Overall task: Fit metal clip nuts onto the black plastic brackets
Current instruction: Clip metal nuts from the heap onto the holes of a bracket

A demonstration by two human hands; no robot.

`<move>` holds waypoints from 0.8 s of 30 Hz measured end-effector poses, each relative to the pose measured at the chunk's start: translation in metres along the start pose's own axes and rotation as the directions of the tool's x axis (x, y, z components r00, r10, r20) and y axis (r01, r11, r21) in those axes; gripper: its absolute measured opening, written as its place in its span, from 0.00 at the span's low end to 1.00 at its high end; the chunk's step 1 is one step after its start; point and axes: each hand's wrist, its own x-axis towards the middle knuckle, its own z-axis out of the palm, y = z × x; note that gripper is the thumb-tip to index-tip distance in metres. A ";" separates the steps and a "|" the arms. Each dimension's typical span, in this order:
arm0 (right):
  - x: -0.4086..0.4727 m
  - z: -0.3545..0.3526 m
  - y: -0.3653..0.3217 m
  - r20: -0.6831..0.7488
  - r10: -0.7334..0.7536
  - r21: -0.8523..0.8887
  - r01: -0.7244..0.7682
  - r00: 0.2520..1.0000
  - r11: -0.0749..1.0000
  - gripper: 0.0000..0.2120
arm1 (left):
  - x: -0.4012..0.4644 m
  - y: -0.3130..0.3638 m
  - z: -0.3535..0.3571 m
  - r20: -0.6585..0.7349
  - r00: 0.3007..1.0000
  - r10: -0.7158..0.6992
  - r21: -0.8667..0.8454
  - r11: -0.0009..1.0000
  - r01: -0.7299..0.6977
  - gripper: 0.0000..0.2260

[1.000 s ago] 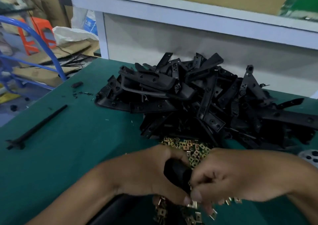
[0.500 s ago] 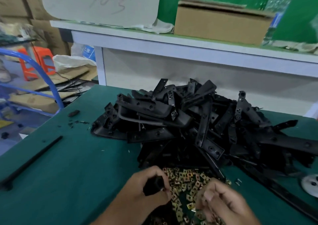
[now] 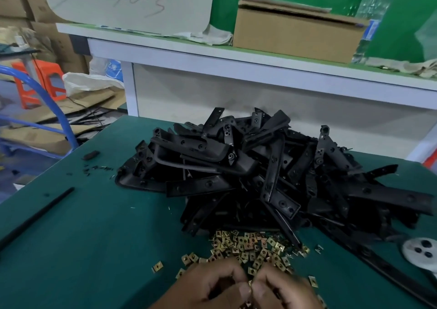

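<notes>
Near edge of the green worktop (image 3: 71,249): left hand (image 3: 212,287) and right hand (image 3: 283,289) meet, fingers curled, pinching a clip nut (image 3: 250,283) between them; bracket not visible. Loose clip nuts (image 3: 248,247) lie just beyond, black brackets (image 3: 260,173) heaped farther back, both within reach.

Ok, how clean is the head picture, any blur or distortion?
Head view: both hands, left hand and right hand, are motion-blurred at the bottom edge; the bracket pile is fairly sharp; the shelf edge bows from wide-angle distortion; lighting is dim.
</notes>
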 end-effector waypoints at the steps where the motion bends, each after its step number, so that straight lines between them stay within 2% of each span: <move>1: -0.001 -0.001 -0.001 0.031 -0.008 -0.020 0.008 0.999 1.000 0.11 | 0.000 0.001 -0.001 0.017 1.000 -0.013 0.006 1.000 0.013 0.13; 3: -0.001 -0.002 -0.004 0.066 -0.029 -0.008 0.030 0.997 1.000 0.08 | -0.001 0.003 -0.003 0.058 0.997 -0.054 -0.008 0.998 0.054 0.10; 6: -0.004 0.002 -0.011 0.090 -0.030 0.047 0.026 0.995 0.999 0.09 | 0.000 0.010 -0.001 0.128 0.987 -0.098 -0.031 0.994 0.103 0.09; 8: -0.006 -0.002 -0.016 0.178 0.039 0.251 -0.084 0.983 0.964 0.13 | 0.005 0.016 0.000 0.210 0.966 -0.153 -0.040 0.986 0.165 0.10; 10: -0.001 -0.020 -0.008 0.240 0.103 0.543 -0.222 0.965 0.810 0.17 | 0.005 0.020 -0.008 0.185 0.949 -0.256 0.036 0.967 0.254 0.12; 11: 0.001 -0.031 -0.001 0.221 0.121 0.665 -0.240 0.968 0.707 0.22 | 0.003 0.018 -0.016 0.116 0.957 -0.266 -0.042 0.961 0.272 0.13; 12: 0.003 -0.041 0.007 0.191 0.114 0.727 -0.218 0.975 0.651 0.24 | 0.001 0.017 -0.024 0.039 0.964 -0.262 -0.187 0.946 0.265 0.14; 14: 0.009 -0.047 0.018 0.155 0.091 0.774 -0.178 0.984 0.607 0.24 | -0.004 0.013 -0.028 -0.030 0.965 -0.259 -0.296 0.925 0.239 0.16; 17: 0.010 -0.027 0.027 0.118 0.139 0.692 -0.181 0.983 0.699 0.25 | -0.001 0.004 -0.013 -0.053 0.965 -0.256 -0.087 0.964 0.251 0.17; 19: 0.009 -0.016 0.031 0.131 0.130 0.685 -0.184 0.983 0.705 0.24 | -0.001 0.000 -0.004 -0.056 0.972 -0.228 0.091 0.968 0.232 0.19; 20: 0.009 -0.014 0.031 0.131 0.124 0.689 -0.180 0.984 0.702 0.23 | -0.001 -0.002 -0.004 -0.073 0.971 -0.229 0.109 0.966 0.236 0.21; 22: 0.008 -0.014 0.030 0.119 0.102 0.696 -0.157 0.988 0.700 0.21 | -0.001 -0.006 -0.007 -0.150 0.956 -0.251 0.048 0.964 0.261 0.21; 24: 0.008 -0.013 0.028 0.094 0.101 0.724 -0.137 0.991 0.676 0.22 | -0.001 -0.007 -0.007 -0.220 0.939 -0.265 -0.050 0.964 0.260 0.15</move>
